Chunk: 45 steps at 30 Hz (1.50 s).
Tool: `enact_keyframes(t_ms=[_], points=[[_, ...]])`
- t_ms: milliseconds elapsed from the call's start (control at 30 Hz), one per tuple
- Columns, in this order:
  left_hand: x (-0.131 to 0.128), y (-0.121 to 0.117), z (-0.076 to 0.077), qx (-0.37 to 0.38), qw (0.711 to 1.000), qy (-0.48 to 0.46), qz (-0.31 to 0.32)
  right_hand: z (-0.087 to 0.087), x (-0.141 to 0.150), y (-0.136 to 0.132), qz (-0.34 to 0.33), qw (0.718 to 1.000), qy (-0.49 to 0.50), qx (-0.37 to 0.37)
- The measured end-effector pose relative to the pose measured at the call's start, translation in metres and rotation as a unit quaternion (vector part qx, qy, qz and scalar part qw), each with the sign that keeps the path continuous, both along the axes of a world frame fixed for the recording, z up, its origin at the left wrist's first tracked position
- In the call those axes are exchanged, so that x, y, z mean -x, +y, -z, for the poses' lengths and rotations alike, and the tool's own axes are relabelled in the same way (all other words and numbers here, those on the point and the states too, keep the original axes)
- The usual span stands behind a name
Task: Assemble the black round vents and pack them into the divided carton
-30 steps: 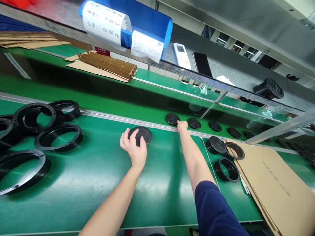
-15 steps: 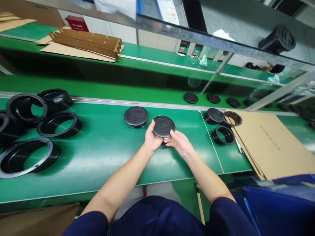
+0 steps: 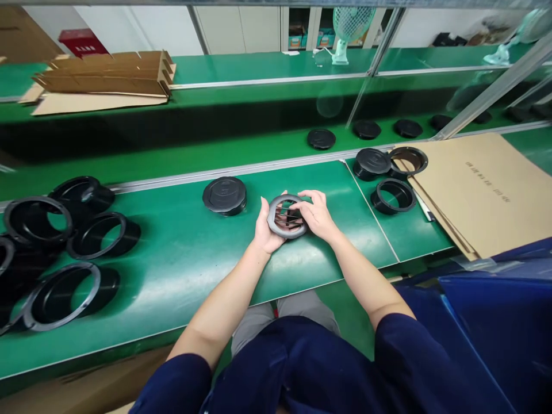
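A round black air vent [image 3: 282,232] is held over the green bench, its face tilted up, with slats and gaps showing inside its ring. My left hand [image 3: 265,229] supports it from the left and beneath, thumb up beside the rim. My right hand [image 3: 318,215] is at the vent's right side, its fingers bent over the rim onto the slats; the fingertips are partly hidden. To the left of my hands, a second round vent [image 3: 225,195] with a closed, flat face sits on the bench.
Several black flanged rings [image 3: 64,296] crowd the left. On the right are a closed vent [image 3: 371,164], a ring [image 3: 393,196] and stacked cardboard [image 3: 483,190]. Closed vents [image 3: 321,138] line the green belt behind. A slanted metal post [image 3: 495,86] rises at right; blue bins [image 3: 495,333] stand lower right.
The held vent's face went from flat and closed to slats turned with gaps between them. My right hand moved from its lower edge up onto its face. The camera view has shifted.
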State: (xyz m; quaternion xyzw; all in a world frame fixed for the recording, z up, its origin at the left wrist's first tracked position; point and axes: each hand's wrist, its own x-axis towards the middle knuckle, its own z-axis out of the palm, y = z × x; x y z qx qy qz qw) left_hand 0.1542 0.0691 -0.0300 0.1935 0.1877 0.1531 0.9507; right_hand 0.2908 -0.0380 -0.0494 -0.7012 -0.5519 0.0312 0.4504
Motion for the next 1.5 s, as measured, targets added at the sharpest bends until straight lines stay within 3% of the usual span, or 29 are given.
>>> enact_keyframes(t_ms=[200,333,500,633,767,900,1033,1067,1133,1200,1267,1367,1500], points=[[0.001,0.001,-0.004,-0.012,0.999,-0.03,0.005,-0.011,0.001,-0.006,-0.012,0.991,0.122,-0.051],[0.001,0.003,-0.003,-0.015,0.999,-0.036,0.004,-0.015,0.002,-0.009,-0.007,0.989,0.145,-0.036],[0.0,0.005,0.0,-0.02,0.999,-0.03,-0.007,-0.007,0.003,-0.008,-0.001,0.989,0.146,-0.021],[-0.002,0.008,0.001,-0.005,1.0,-0.01,-0.028,0.001,0.006,-0.007,-0.02,0.999,0.041,0.005],[-0.006,0.004,-0.002,-0.006,0.997,0.042,-0.065,-0.004,0.015,-0.007,-0.062,0.985,-0.122,0.103],[-0.011,-0.006,0.001,-0.074,0.996,0.045,-0.019,-0.016,0.024,-0.009,-0.048,0.979,-0.114,0.164],[-0.005,-0.015,0.007,-0.107,0.989,0.026,0.101,-0.032,0.014,-0.03,-0.063,0.978,-0.124,0.155],[-0.004,-0.016,0.008,-0.112,0.984,0.014,0.137,-0.039,0.002,-0.04,-0.036,0.98,-0.129,0.148],[-0.001,-0.016,0.008,-0.123,0.975,-0.008,0.186,-0.052,-0.034,-0.065,0.097,0.976,-0.131,0.146],[0.0,-0.014,0.007,-0.136,0.972,-0.021,0.193,-0.064,-0.08,-0.091,0.286,0.935,-0.112,0.175],[-0.001,-0.011,0.005,-0.143,0.973,-0.025,0.178,-0.07,-0.123,-0.111,0.398,0.882,-0.077,0.243],[-0.003,-0.005,0.003,-0.14,0.975,-0.027,0.168,-0.064,-0.16,-0.128,0.408,0.851,-0.043,0.328],[-0.003,-0.001,0.006,-0.132,0.977,-0.019,0.166,-0.048,-0.169,-0.131,0.38,0.848,-0.034,0.369]])
